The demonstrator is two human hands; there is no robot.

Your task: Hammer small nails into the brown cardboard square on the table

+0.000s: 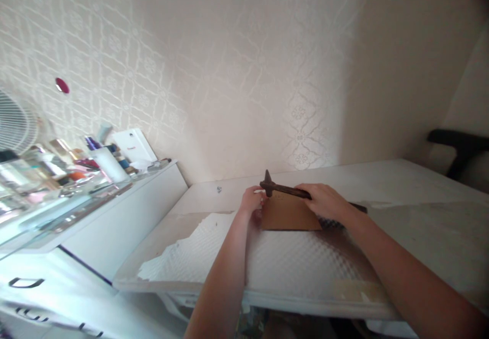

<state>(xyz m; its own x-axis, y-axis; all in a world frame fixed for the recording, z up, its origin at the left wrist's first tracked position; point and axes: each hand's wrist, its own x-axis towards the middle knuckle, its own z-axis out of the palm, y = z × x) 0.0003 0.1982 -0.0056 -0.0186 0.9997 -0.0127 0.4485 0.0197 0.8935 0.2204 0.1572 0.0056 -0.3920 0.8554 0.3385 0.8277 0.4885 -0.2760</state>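
A brown cardboard piece (288, 214) lies on a white textured sheet (237, 255) on the white table (405, 181). My right hand (328, 201) is closed round the handle of a dark, rusty hammer (284, 190), whose head sits at the card's far left corner. My left hand (251, 200) has its fingers curled in at the card's left edge, right beside the hammer head. What the left fingers pinch, if anything, is hidden.
A lower white cabinet (126, 212) stands to the left, crowded with bottles, jars and a white box (133, 146). A fan (15, 122) is at the far left. A dark chair arm (458, 143) shows at the right. A small screw (219, 189) lies near the wall.
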